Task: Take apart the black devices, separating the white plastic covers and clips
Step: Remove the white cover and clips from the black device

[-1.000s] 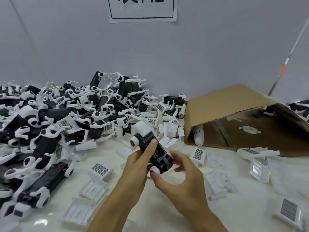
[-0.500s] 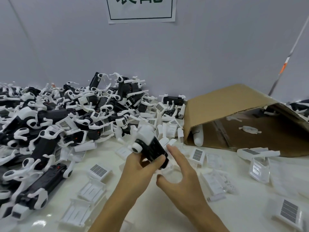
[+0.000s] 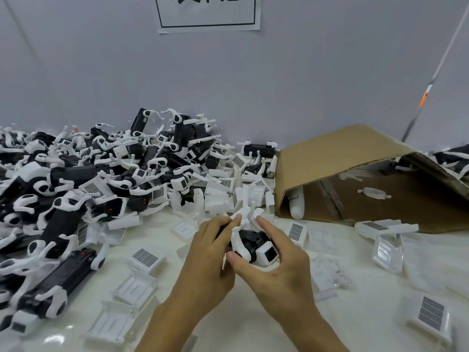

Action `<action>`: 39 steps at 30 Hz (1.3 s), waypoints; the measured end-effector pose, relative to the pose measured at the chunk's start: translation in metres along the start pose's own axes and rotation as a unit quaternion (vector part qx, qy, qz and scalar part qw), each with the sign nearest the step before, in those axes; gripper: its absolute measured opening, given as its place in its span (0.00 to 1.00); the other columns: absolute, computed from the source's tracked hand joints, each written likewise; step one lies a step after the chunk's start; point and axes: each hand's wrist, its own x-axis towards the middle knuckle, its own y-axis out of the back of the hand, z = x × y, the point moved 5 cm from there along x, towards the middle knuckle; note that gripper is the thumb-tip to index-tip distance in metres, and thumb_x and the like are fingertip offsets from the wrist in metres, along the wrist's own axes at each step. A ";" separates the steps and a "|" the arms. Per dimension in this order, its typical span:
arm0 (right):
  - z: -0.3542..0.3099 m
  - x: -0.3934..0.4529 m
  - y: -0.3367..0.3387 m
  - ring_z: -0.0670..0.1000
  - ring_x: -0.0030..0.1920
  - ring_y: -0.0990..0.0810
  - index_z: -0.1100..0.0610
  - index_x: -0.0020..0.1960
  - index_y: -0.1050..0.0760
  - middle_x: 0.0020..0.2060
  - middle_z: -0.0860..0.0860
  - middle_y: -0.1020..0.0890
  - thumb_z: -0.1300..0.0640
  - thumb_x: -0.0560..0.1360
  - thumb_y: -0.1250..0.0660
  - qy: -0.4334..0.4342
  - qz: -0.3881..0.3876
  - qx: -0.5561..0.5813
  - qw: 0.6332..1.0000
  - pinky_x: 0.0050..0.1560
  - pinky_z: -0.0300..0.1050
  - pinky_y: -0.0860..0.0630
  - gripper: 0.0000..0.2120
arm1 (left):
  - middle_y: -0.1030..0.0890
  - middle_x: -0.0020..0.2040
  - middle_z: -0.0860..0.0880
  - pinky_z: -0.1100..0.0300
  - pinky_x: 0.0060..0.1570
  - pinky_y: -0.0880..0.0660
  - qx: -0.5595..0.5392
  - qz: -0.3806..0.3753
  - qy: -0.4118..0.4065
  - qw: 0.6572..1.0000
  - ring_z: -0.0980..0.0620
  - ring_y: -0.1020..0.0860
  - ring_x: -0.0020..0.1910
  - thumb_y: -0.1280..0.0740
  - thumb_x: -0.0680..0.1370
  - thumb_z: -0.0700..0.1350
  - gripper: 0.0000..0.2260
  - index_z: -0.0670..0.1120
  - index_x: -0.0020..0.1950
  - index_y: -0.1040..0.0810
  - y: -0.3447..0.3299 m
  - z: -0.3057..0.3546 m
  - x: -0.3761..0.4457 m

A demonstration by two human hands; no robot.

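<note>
A black device with white plastic covers and clips sits between both hands above the table's middle. My left hand grips its left side, fingers curled round the body and fingertips on a white clip at the top. My right hand holds the right end, thumb under the white cover, index finger stretched over the top. A square white cap with a dark window faces me on the device's near end. A big pile of black devices with white clips fills the left side.
An open cardboard box lies on its side at the right with a few white parts inside. Loose white covers and clear plastic pieces are scattered over the white table. The grey wall stands close behind.
The device has been turned and lowered, its white-capped end now toward me. My right hand, apart from it half a second ago, has closed on it again.
</note>
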 end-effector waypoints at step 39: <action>-0.023 -0.009 -0.008 0.49 0.66 0.23 0.46 0.48 0.18 0.65 0.46 0.26 0.57 0.66 0.21 0.175 0.002 -0.003 0.984 0.60 0.34 0.27 0.13 | 0.18 0.43 0.39 0.59 0.41 0.17 -0.800 0.052 0.337 0.494 0.47 0.17 0.40 0.41 0.82 0.52 0.22 0.37 0.54 0.14 -0.012 0.016 -0.003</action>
